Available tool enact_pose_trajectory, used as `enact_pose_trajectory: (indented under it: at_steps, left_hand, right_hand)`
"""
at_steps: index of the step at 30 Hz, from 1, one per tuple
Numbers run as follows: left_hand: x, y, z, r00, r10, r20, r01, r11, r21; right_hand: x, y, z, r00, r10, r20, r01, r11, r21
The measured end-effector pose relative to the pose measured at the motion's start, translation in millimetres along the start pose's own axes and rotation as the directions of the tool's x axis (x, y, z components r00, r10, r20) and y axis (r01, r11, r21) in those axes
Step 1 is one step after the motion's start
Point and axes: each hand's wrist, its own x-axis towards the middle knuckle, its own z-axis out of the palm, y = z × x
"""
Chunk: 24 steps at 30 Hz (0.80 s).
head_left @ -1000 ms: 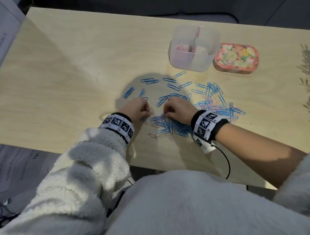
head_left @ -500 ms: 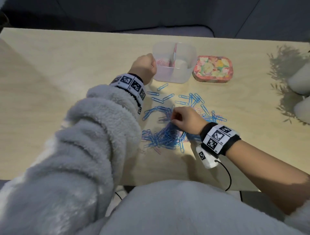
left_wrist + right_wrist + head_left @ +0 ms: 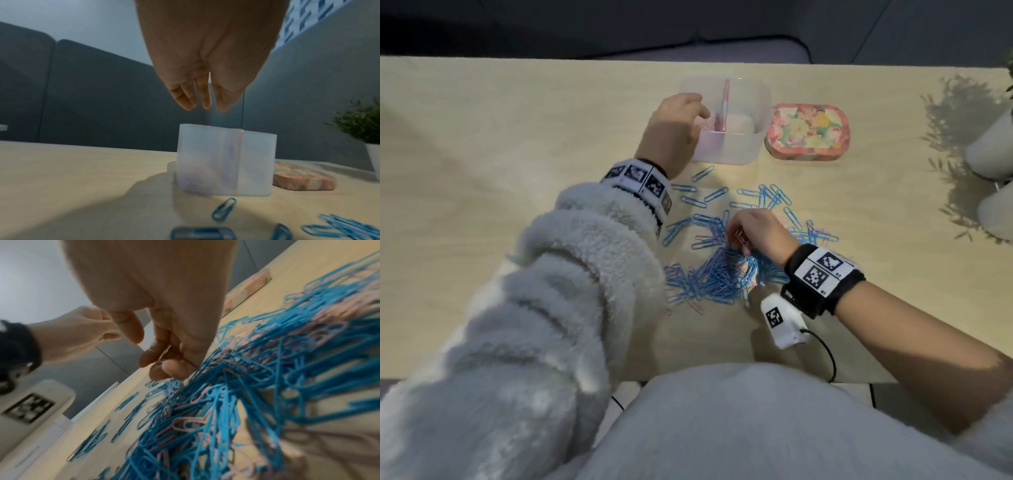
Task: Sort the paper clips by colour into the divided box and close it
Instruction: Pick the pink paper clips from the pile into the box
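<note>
Mostly blue paper clips [image 3: 717,274] heaped | few pink | divided box [image 3: 726,150] translucent, lidless

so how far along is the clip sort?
Early. Done: some pink clips lie in the left compartment of the divided box; the right one looks empty. In hand: the left hand hangs open over that compartment, and the right hand pinches a pink clip at the pile. Left: the mostly blue pile with pink mixed in, the scattered blue clips, and the floral lid, still on the table beside the box.
</note>
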Motion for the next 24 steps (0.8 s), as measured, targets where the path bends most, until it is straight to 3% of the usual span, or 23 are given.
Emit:
enact_pose_trajectory:
  at_steps: [4, 8, 12, 15, 18, 19, 21, 24]
  left_hand:
    - [-69, -18, -5, 0.995, -0.094, 0.021, 0.095, 0.995, -0.018]
    - [-139, -41, -9, 0.95, -0.258, 0.178, 0.267, 0.963, -0.029]
    - [-187, -53, -14, 0.899, -0.335, 0.283, 0.361, 0.931, -0.046]
    - [-205, -56, -11, 0.861, -0.439, 0.255, 0.47, 0.88, -0.073]
    - [-213, -58, -8, 0.836, -0.528, 0.149, 0.544, 0.833, -0.101]
    - [-213, -59, -7, 0.831, -0.546, 0.107, 0.556, 0.825, -0.1]
    - [-214, -61, -7, 0.82, -0.569, 0.053, 0.572, 0.817, -0.079]
    - [-216, -59, -6, 0.852, -0.522, 0.024, 0.523, 0.851, -0.053]
  right_hand:
    - [14, 0, 12, 0.983, -0.182, -0.031, 0.167, 0.946, -0.278]
    - [20, -5, 28, 0.974, -0.22, 0.045, 0.203, 0.774, -0.6]
    - [20, -13, 37, 0.968, -0.239, 0.082, 0.223, 0.656, -0.721]
    - [17, -15, 38, 0.97, -0.2, 0.135, 0.231, 0.61, -0.758]
    - [12, -11, 37, 0.966, -0.195, 0.169, 0.249, 0.536, -0.806]
    - [12, -10, 36, 0.964, -0.215, 0.158, 0.253, 0.552, -0.794]
    - [9, -11, 35, 0.956, -0.276, 0.095, 0.267, 0.694, -0.669]
    - [5, -19, 34, 0.95, -0.311, 0.022, 0.297, 0.88, -0.371]
